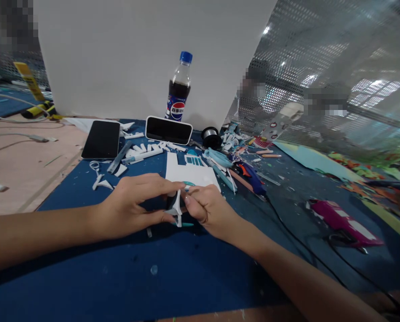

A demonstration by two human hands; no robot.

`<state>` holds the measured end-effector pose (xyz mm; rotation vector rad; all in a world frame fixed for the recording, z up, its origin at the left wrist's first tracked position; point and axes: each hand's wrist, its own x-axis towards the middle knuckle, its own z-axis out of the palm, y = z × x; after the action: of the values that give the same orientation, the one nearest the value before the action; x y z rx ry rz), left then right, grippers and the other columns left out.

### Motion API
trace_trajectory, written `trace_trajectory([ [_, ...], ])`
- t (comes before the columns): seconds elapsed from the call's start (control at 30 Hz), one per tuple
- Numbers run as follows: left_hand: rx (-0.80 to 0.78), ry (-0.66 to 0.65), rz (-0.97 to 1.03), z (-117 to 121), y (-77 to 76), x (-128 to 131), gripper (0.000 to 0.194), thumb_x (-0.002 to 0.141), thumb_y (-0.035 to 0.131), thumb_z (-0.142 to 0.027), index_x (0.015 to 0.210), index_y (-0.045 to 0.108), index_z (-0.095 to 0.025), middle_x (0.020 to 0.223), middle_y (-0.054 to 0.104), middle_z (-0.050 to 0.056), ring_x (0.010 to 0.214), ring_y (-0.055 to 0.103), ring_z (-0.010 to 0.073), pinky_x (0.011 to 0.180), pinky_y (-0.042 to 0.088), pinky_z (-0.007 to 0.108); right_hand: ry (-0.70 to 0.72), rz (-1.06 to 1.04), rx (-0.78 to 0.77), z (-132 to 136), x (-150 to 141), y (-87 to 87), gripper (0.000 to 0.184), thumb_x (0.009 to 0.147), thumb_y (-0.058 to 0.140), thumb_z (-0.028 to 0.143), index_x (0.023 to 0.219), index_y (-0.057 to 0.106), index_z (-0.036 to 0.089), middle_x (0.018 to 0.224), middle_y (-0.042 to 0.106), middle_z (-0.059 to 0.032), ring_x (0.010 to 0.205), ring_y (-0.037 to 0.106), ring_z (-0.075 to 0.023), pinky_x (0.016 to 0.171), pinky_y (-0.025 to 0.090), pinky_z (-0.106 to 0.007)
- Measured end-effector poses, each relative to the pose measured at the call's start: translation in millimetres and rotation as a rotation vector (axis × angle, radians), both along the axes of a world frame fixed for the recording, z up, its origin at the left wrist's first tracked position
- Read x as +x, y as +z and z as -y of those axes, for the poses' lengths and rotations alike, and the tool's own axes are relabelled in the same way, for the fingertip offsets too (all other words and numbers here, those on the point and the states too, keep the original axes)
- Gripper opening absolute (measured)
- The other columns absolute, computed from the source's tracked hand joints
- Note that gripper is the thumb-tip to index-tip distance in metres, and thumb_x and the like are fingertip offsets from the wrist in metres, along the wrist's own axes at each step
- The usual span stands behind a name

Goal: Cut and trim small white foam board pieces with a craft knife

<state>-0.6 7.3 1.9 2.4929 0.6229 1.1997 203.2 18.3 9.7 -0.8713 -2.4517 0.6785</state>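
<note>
Close to the middle of the view, my left hand (129, 205) and my right hand (216, 210) meet around a small white piece with teal parts (177, 208). The thumb and fingers of my left hand grip its left side, thumb at the bottom. My right hand is closed, its thumb and finger pinching at the upper right of the piece. My fingers partly hide it, so its full shape cannot be made out. Just beyond my hands lies a flat white sheet (196, 175), with a teal grid-like piece (193, 160) at its far edge.
A cola bottle (180, 89), a propped phone (168, 130), a black tablet (101, 139) and a wire spool (211, 137) stand or lie behind. White scraps (153, 146) surround them. A blue glue gun (253, 179) and a magenta corded tool (346, 223) lie right on the blue mat (119, 281).
</note>
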Motion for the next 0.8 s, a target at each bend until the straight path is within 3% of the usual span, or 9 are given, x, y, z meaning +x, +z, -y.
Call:
trace_trajectory([
  [0.2, 0.032, -0.005, 0.005, -0.8, -2.8, -0.9, 0.038, 0.083, 0.060, -0.027, 0.119, 0.051, -0.018, 0.089, 0.064, 0.007, 0.080, 0.059, 0.0160, 0.069, 0.049, 0.027, -0.006, 0.004, 0.004, 0.1, 1.4, 1.7, 0.047, 0.090, 0.028, 0.038, 0.051, 0.041, 0.016, 0.052, 0.042, 0.0003, 0.050, 0.040, -0.0081, 0.053, 0.032, -0.023],
  [0.57, 0.095, -0.023, 0.002, 0.3, 0.1, 0.8, 0.040, 0.082, 0.061, -0.025, 0.121, 0.049, -0.021, 0.096, 0.064, 0.009, 0.085, 0.061, 0.0172, 0.071, 0.051, 0.028, 0.072, 0.115, -0.180, -6.1, 10.3, 8.4, 0.046, 0.090, 0.030, 0.043, 0.053, 0.038, 0.016, 0.056, 0.041, 0.0012, 0.051, 0.033, -0.0069, 0.050, 0.029, -0.022],
  [0.8, 0.080, -0.061, 0.017, -1.2, -1.9, -0.9, 0.040, 0.082, 0.062, -0.022, 0.121, 0.051, -0.019, 0.095, 0.064, 0.009, 0.082, 0.060, 0.0164, 0.070, 0.050, 0.028, 0.049, 0.111, -0.202, -3.1, 8.8, 5.9, 0.041, 0.088, 0.035, 0.037, 0.053, 0.037, 0.016, 0.057, 0.041, 0.0013, 0.052, 0.033, -0.0070, 0.051, 0.030, -0.021],
])
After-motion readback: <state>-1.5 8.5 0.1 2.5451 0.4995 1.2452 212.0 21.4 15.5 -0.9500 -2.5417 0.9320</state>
